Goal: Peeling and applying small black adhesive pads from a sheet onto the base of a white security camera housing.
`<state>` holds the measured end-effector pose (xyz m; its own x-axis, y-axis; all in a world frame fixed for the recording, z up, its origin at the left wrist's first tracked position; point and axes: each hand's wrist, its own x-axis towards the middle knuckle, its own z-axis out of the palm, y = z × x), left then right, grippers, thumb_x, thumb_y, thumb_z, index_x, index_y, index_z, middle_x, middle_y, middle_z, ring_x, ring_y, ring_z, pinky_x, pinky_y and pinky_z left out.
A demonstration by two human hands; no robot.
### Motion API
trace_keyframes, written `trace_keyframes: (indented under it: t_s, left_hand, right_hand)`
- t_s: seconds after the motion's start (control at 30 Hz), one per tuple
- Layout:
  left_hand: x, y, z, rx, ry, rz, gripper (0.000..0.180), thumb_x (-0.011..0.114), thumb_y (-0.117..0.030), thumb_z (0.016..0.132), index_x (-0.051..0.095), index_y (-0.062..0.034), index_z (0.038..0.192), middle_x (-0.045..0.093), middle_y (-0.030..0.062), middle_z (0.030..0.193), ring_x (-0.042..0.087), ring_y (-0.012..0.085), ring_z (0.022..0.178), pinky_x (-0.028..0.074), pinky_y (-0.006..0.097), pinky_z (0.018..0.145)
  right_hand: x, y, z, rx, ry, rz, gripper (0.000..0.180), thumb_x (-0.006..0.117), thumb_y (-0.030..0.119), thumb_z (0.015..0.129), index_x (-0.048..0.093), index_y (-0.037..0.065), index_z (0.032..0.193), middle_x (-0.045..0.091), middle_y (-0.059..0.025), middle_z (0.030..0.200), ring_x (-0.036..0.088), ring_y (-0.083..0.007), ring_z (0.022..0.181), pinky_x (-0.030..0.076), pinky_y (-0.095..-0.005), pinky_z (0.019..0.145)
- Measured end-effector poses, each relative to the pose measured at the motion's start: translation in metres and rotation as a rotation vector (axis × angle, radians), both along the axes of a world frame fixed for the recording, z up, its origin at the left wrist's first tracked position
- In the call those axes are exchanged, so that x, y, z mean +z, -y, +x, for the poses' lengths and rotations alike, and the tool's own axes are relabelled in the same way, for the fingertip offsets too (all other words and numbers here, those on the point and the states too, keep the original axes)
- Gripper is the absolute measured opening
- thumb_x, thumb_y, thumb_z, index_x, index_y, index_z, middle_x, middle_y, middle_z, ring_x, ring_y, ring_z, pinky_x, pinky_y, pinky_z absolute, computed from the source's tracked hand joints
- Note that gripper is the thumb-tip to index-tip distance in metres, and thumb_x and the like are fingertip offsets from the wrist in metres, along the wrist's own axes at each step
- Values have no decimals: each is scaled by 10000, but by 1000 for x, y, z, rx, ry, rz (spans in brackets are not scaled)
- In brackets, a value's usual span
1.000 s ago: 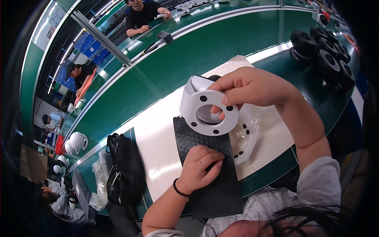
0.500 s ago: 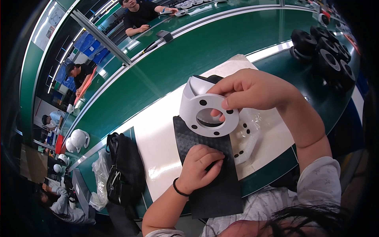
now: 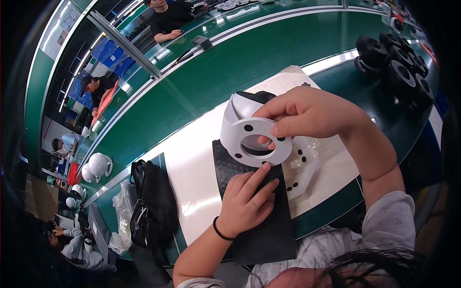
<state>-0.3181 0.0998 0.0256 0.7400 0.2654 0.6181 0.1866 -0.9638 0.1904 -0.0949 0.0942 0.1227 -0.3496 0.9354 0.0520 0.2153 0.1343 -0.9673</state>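
My right hand [image 3: 314, 115] pinches the rim of a white, curved plastic housing [image 3: 235, 140], its fingertips reaching into the round hole of the flange. Several round black pads sit around that flange, and the housing is tilted with the flange toward me. My left hand [image 3: 247, 206] has its index finger stretched out, its tip at the black pad on the flange's lower edge; nothing shows in its grasp. Beneath lies a black textured mat [image 3: 264, 245]. Right of the mat is a translucent film sheet [image 3: 307, 175] bearing several black dots.
A white board [image 3: 192, 201] covers part of the green table. Black rounded parts [image 3: 401, 72] are clustered at the far right. A black bag [image 3: 153, 206] and clear plastic wrap [image 3: 122, 218] lie at left, near white rounded housings [image 3: 97, 166]. Co-workers sit beyond the metal frame.
My left hand has moved up from the mat to the flange, and its index finger has straightened. The housing has shifted very slightly, still in my right hand.
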Motion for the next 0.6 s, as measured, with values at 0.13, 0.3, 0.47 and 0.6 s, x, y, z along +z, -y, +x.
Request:
trace_keyframes:
  t_s: [0.13, 0.3, 0.47, 0.6]
  left_hand:
    - [0, 0, 0, 14, -29, 21, 403, 657, -85, 609, 597, -84, 1008, 468, 112, 1252, 531, 246, 874, 426, 351, 749]
    - [3, 2, 0, 69, -69, 71, 395, 648, -123, 620, 596, -77, 1008, 468, 102, 1255, 529, 231, 869, 411, 348, 771]
    - [6, 3, 0, 123, -101, 7, 396, 665, -92, 591, 605, -59, 981, 464, 143, 1246, 540, 260, 902, 414, 364, 792]
    - [4, 2, -1, 127, -105, -22, 379, 667, -100, 600, 606, -45, 970, 464, 145, 1249, 543, 260, 896, 412, 360, 794]
  right_hand:
    - [7, 1, 0, 17, 41, -42, 340, 486, 1, 796, 540, -38, 1129, 638, -71, 905, 587, -91, 808, 463, -211, 741]
    - [8, 2, -2, 13, 27, -28, 330, 477, 17, 815, 535, -34, 1136, 638, -68, 899, 591, -94, 804, 472, -220, 709]
    - [6, 1, -4, -9, 0, -58, 342, 466, 38, 832, 515, -25, 1165, 633, -71, 909, 598, -103, 795, 477, -226, 684]
    - [2, 1, -7, -44, -110, -66, 343, 501, 125, 778, 578, -14, 1083, 623, -59, 832, 576, -99, 723, 450, -216, 610]
